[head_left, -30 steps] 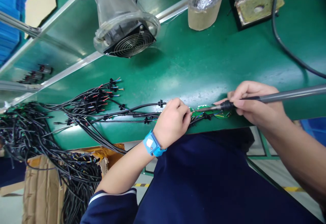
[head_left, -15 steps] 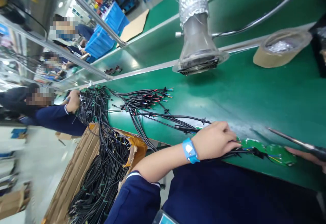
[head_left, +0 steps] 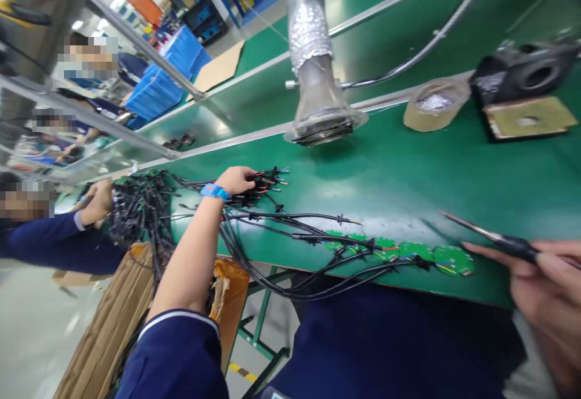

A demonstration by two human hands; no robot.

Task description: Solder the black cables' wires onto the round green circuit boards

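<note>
Boards [head_left: 415, 249] rowed along the surface's [head_left: 385, 187] near edge, cables [head_left: 327, 240] trailing leftward; right hand [head_left: 540, 278] closed round the iron [head_left: 503, 243], tip raised. Left hand [head_left: 236, 180] half-curled over the cable pile [head_left: 272, 184], grip unclear; snagged cables could drag boards askew.

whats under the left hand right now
The left hand is over a pile of black cables, whose coloured wire ends show beyond it. The part directly beneath is covered, so whether any cable is gripped can't be seen.
</note>
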